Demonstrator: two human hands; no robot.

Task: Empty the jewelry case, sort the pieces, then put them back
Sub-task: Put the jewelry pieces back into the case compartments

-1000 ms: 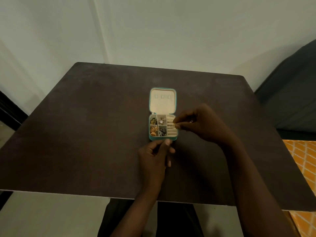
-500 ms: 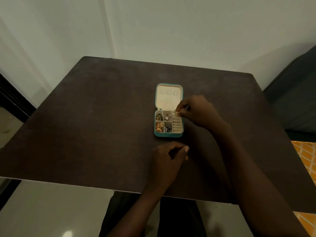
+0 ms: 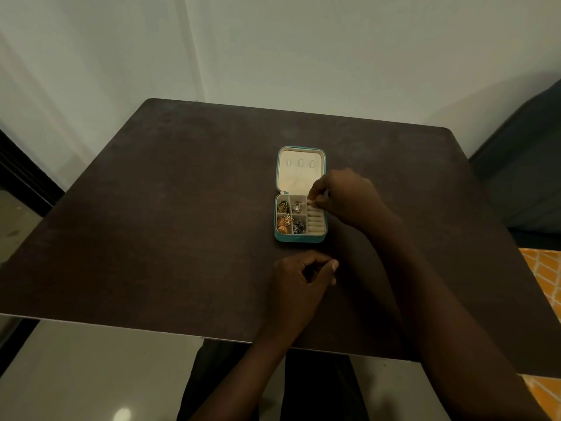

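Note:
A small teal jewelry case (image 3: 299,239) lies open in the middle of the dark table (image 3: 170,226), its cream lid (image 3: 300,173) flat behind it. Small compartments on its left hold gold earrings (image 3: 283,224), a green piece (image 3: 284,206), a silver piece (image 3: 297,207) and dark beads (image 3: 299,226). Cream ring rolls (image 3: 316,221) fill the right side. My right hand (image 3: 343,197) pinches a small gold ring (image 3: 310,202) at the top of the ring rolls. My left hand (image 3: 300,278) rests on the table in front of the case, fingers curled; nothing shows in it.
A pale wall stands behind the table. A dark upholstered seat (image 3: 528,165) sits at the right, and an orange patterned surface (image 3: 543,278) shows past the table's right edge. The table's near edge runs just below my left hand.
My left hand let go of the case's front edge and drew back toward me. My right hand moved from the middle of the ring rolls to their top end.

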